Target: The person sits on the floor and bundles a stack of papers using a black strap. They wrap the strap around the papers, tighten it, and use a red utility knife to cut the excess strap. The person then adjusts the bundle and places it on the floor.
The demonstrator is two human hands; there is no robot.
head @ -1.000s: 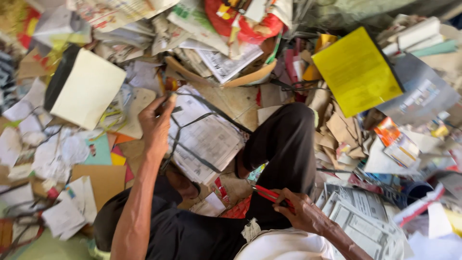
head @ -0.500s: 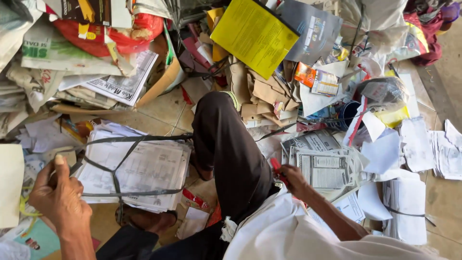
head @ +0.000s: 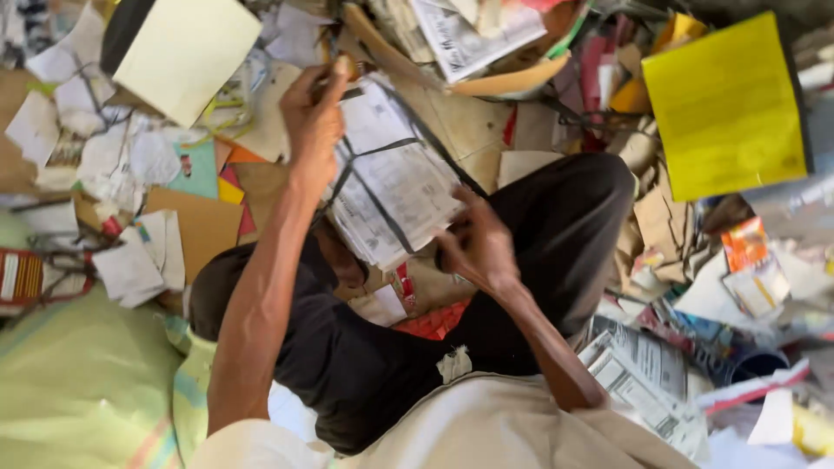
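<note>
Nearest, a cream shirt (head: pixel 486 430) and dark trousers (head: pixel 556 226) fill the lower frame, the person sitting on the floor with knees spread. Above the lap, the right hand (head: pixel 476 245) closes its fingers on the lower right edge of a bundle of papers (head: pixel 391 182) bound with dark straps. The left hand (head: pixel 311 122) grips the bundle's top left corner, fingers curled around it. The bundle tilts between both hands. Beyond lie scattered papers, a cream sheet (head: pixel 187 54) at left and a yellow sheet (head: pixel 725 104) at right.
</note>
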